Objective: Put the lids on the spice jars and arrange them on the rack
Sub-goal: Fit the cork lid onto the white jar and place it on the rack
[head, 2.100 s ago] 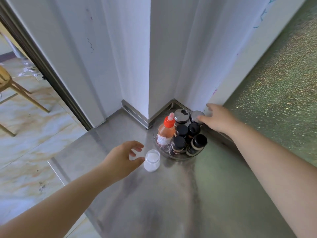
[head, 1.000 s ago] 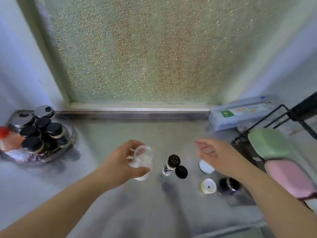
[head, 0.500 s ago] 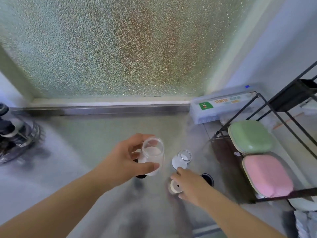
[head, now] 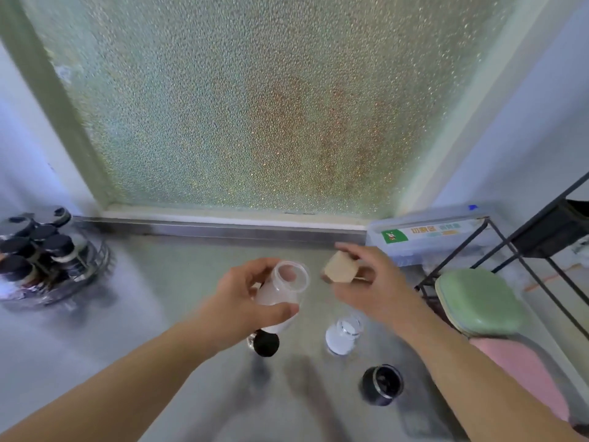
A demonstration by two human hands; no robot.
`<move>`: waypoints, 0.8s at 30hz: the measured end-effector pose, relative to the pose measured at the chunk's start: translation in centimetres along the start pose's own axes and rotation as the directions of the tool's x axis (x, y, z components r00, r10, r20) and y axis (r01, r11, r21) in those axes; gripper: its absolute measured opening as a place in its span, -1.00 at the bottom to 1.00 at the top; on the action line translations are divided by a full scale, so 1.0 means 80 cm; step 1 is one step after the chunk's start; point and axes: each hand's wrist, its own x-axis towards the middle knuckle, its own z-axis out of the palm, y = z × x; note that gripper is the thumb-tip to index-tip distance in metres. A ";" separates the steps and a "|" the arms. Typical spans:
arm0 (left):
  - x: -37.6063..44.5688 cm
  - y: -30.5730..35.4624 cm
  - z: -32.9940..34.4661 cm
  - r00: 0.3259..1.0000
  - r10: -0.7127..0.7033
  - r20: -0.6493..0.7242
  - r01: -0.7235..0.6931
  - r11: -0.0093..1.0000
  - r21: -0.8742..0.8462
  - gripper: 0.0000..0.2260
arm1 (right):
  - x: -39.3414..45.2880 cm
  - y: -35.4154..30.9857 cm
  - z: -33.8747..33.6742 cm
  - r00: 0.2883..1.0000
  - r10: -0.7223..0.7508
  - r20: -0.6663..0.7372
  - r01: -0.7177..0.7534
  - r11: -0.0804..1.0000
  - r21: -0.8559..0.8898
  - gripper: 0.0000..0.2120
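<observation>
My left hand [head: 245,301] grips an open clear jar [head: 282,290] of white powder, held above the steel counter with its mouth tilted toward me. Just right of it, my right hand [head: 376,288] pinches a beige lid [head: 339,272], a short gap from the jar's mouth. Below on the counter stand a black-capped jar [head: 266,344], an open jar of white powder [head: 343,335] and an open dark jar [head: 381,385]. The round wire rack [head: 92,269] at far left holds several capped jars.
A frosted window fills the back. A long plastic box [head: 427,234] lies at the back right. A black wire shelf [head: 497,244] at right holds a green pad [head: 478,301] and a pink pad [head: 526,371].
My right hand has picked the beige lid up from the counter and raised it beside the jar's mouth. My left hand has tilted the jar and the view has shifted left.
</observation>
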 end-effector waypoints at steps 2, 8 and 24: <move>0.002 0.014 -0.004 0.998 0.024 -0.052 -0.025 1.000 -0.009 -0.55 | 0.007 -0.053 -0.018 0.998 -0.065 -0.016 0.067 0.968 0.240 -0.54; -0.009 0.071 -0.019 0.982 0.188 -0.030 -0.190 0.979 -0.075 -0.61 | 0.005 -0.129 -0.019 0.938 -0.306 0.166 0.203 0.869 0.451 -0.50; -0.045 0.115 -0.023 0.889 0.457 0.002 -0.377 0.731 0.569 -0.45 | -0.028 -0.170 -0.037 0.935 -0.190 0.301 0.263 0.938 -0.226 -0.69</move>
